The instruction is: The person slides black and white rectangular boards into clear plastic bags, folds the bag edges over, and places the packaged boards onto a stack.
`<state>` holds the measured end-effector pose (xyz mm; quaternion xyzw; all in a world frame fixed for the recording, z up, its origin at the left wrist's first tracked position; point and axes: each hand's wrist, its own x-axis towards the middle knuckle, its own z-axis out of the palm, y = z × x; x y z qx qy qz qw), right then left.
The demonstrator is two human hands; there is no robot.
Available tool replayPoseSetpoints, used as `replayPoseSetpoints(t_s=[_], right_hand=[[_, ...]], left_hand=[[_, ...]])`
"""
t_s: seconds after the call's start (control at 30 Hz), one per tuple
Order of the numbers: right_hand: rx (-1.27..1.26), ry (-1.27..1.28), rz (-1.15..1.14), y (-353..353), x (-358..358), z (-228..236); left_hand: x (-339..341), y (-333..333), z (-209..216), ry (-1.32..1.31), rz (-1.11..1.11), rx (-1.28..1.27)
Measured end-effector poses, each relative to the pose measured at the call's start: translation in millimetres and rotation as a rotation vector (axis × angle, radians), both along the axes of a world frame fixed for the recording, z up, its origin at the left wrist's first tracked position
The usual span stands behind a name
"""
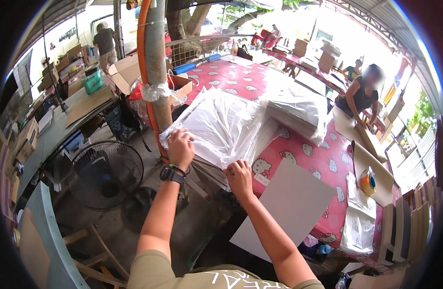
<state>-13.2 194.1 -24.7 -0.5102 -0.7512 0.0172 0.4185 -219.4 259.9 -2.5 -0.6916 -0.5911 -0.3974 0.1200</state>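
A stack of white sheets under thin clear plastic (221, 120) lies at the near left edge of the table, beside a grey post. My left hand (181, 146) is at the stack's left corner, fingers curled onto the plastic; a dark watch is on that wrist. At the near right corner, my right hand (239, 180) pinches the plastic edge. A second plastic-covered stack (298, 111) sits just to the right. Below my right hand, a large white sheet (291, 207) rests partly over the table's near edge.
The table wears a pink patterned cover (279, 164). A tape roll (367, 181) lies on folded plastic (358, 221) at right. The post (157, 62) and a black fan (107, 174) stand at left. A co-worker (363, 94) handles brown board at the far right.
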Motion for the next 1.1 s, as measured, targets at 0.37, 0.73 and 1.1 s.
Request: replayPoseSetpoints(t_s=[0.37, 0.73, 1.1], right_hand=[[0.051, -0.175, 0.067, -15, 1, 6], [-0.046, -0.258, 0.001, -35, 1, -3], [-0.234, -0.362, -0.296, -13, 4, 7]], left_hand=[[-47, 19, -15, 0.267, 0.123, -0.222], [-35, 6, -75, -0.303, 0.181, 0.223], [-7, -6, -64, -0.28, 0.115, 0.365]])
